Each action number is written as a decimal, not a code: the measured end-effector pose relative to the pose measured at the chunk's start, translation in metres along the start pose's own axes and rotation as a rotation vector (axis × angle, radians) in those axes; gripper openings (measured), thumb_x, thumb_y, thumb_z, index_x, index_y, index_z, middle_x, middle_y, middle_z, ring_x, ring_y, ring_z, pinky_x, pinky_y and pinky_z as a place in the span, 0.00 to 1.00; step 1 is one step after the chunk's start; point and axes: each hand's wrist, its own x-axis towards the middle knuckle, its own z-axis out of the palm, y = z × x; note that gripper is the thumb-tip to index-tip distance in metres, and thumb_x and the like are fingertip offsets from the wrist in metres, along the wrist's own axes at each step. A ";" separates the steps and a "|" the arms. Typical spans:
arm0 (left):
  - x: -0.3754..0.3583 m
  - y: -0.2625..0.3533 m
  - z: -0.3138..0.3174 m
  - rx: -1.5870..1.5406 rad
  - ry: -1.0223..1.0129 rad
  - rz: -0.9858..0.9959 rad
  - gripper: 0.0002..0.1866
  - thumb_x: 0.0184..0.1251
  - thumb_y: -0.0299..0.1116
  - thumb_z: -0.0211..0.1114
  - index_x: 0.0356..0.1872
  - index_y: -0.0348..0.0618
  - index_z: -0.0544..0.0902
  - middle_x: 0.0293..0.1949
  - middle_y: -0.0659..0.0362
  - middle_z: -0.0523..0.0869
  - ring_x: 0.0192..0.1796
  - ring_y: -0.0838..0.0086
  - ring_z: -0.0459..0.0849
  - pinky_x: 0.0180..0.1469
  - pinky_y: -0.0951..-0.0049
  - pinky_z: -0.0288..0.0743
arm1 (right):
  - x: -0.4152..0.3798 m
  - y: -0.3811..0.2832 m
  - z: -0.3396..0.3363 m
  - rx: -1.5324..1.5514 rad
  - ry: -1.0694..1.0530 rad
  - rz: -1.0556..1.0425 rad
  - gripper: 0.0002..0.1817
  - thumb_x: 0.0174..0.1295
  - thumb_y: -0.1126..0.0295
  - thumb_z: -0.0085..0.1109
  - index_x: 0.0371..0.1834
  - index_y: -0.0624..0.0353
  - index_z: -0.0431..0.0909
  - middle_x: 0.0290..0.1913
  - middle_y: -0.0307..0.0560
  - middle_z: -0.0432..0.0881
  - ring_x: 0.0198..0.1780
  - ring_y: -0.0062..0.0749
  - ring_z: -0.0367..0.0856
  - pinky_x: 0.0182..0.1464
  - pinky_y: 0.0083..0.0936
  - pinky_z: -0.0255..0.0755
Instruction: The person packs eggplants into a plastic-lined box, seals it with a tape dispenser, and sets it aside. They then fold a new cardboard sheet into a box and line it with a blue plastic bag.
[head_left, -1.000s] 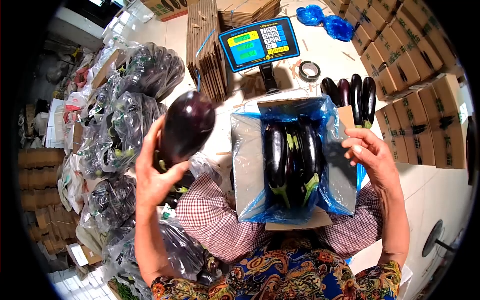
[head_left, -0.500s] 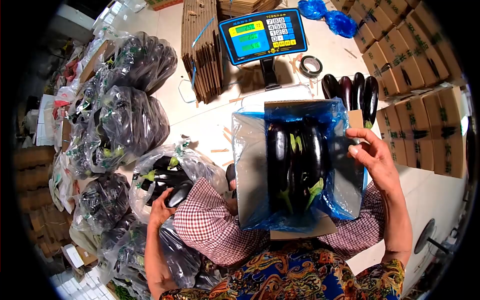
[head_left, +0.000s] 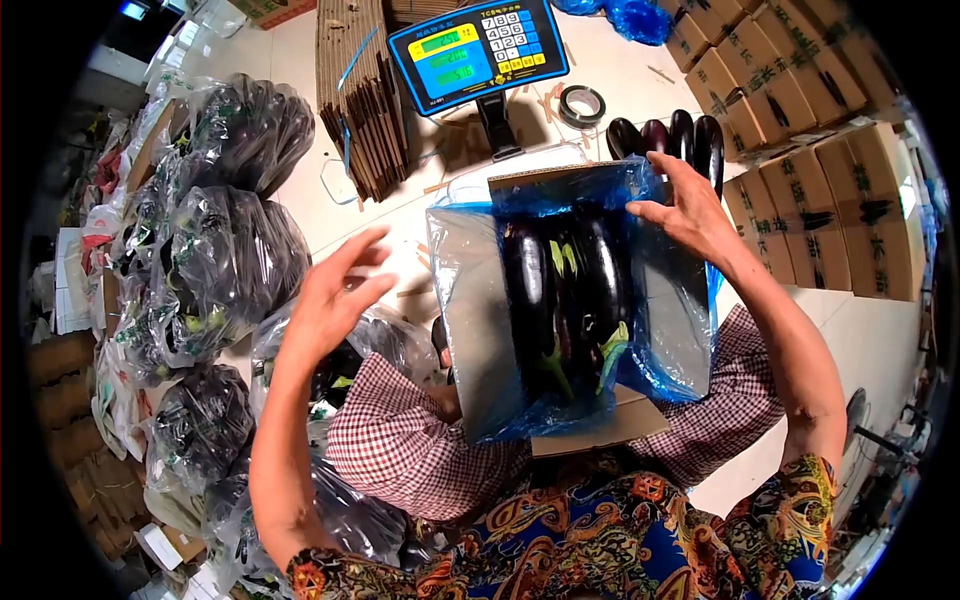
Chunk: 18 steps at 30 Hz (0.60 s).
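Note:
An open cardboard box (head_left: 470, 310), lined with blue plastic film (head_left: 655, 370), holds several dark purple eggplants (head_left: 530, 290) with green stems. My right hand (head_left: 690, 208) is at the box's upper right corner, thumb and fingers apart, its fingertips by the film. My left hand (head_left: 340, 290) is raised left of the box, fingers spread, holding nothing. Below it lies a clear bag (head_left: 400, 340) of eggplants, partly hidden by my left arm and knee.
A digital scale display (head_left: 480, 55) stands beyond the box, beside folded cardboard (head_left: 360, 110). A tape roll (head_left: 582, 106) and loose eggplants (head_left: 708, 145) lie at the upper right. Stacked cartons (head_left: 815, 210) line the right; bagged eggplants (head_left: 235, 250) line the left.
My left hand has let go of an eggplant in the clear bag and risen. My right hand has moved up along the box to its upper corner. The whole view has shifted.

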 end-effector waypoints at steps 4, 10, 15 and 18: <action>0.069 0.034 0.040 0.364 0.076 0.410 0.39 0.60 0.45 0.72 0.71 0.43 0.68 0.64 0.44 0.77 0.67 0.58 0.75 0.66 0.60 0.70 | 0.009 -0.019 -0.010 0.235 -0.163 0.208 0.34 0.56 0.59 0.71 0.64 0.63 0.73 0.47 0.62 0.84 0.48 0.46 0.85 0.53 0.36 0.75; 0.141 0.028 0.070 0.447 -0.035 0.124 0.09 0.60 0.34 0.68 0.36 0.40 0.87 0.31 0.46 0.87 0.41 0.52 0.87 0.48 0.57 0.79 | 0.016 -0.016 -0.023 0.350 -0.046 0.186 0.11 0.59 0.68 0.64 0.30 0.65 0.74 0.21 0.45 0.71 0.26 0.25 0.67 0.33 0.28 0.65; 0.137 0.031 0.061 -0.062 0.176 0.243 0.06 0.67 0.25 0.59 0.37 0.36 0.83 0.28 0.61 0.84 0.34 0.79 0.81 0.39 0.75 0.75 | -0.002 -0.025 -0.037 0.467 -0.008 0.119 0.11 0.60 0.67 0.63 0.31 0.65 0.74 0.21 0.41 0.69 0.26 0.20 0.66 0.31 0.26 0.63; 0.102 0.055 0.051 -0.065 0.070 0.338 0.05 0.69 0.24 0.58 0.38 0.35 0.82 0.30 0.66 0.82 0.35 0.83 0.78 0.40 0.79 0.73 | -0.014 -0.028 -0.051 0.468 -0.082 0.052 0.11 0.59 0.67 0.65 0.35 0.65 0.80 0.22 0.42 0.75 0.26 0.20 0.69 0.30 0.25 0.65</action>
